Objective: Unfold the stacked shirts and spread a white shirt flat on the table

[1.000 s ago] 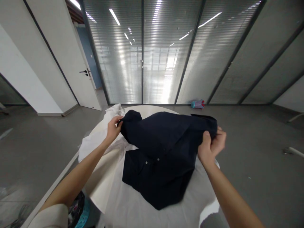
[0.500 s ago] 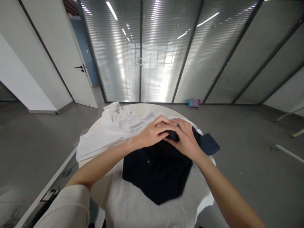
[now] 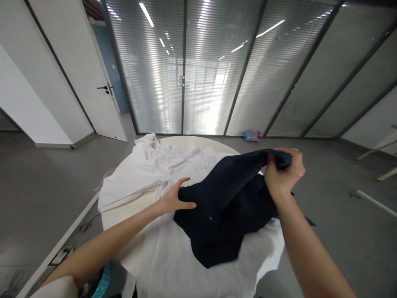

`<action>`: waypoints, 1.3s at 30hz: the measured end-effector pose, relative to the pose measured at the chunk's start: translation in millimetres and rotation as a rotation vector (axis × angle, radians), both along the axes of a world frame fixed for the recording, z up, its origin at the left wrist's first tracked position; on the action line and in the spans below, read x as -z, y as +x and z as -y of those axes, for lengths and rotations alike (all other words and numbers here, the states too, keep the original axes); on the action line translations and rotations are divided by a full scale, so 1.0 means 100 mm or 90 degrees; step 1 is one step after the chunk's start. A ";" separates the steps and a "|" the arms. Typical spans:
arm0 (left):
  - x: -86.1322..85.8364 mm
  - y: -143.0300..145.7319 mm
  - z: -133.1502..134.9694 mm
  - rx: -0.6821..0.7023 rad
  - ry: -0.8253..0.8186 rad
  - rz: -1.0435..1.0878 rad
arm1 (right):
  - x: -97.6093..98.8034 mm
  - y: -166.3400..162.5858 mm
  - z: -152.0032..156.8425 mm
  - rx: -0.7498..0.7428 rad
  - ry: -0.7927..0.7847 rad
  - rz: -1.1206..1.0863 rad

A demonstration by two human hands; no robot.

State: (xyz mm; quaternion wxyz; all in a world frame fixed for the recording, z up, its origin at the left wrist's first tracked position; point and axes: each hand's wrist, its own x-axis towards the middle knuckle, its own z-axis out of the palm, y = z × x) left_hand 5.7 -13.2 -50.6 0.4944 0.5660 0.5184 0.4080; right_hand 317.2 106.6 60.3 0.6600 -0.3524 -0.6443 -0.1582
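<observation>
A dark navy garment [image 3: 223,198] with one small pale dot, perhaps a button, lies bunched over white cloth on the round table. My right hand [image 3: 285,174] is closed around a gathered end of it and holds that end raised at the right, so a fold stretches up from the middle. At the garment's left edge, my left hand [image 3: 175,198] has thumb and forefinger spread apart, with dark fabric between them; its other fingers are largely hidden. White cloth [image 3: 186,265] lies beneath the garment and hangs over the near edge.
Crumpled white clothing [image 3: 139,174] covers the left and back of the round table [image 3: 201,142]. Beyond stand glass partitions with blinds and a partly open door [image 3: 105,103]. A blue and pink object [image 3: 252,136] is on the floor. A power strip [image 3: 60,256] is at lower left.
My hands have parted from together over the garment's far side. The right went right, lifting one end of the fabric; the left moved left and nearer. The garment's shape has shifted.
</observation>
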 end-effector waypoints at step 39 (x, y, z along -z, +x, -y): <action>0.14 0.80 0.29 0.023 -0.383 0.412 | 0.09 -0.68 -0.28 -0.196 -0.511 0.163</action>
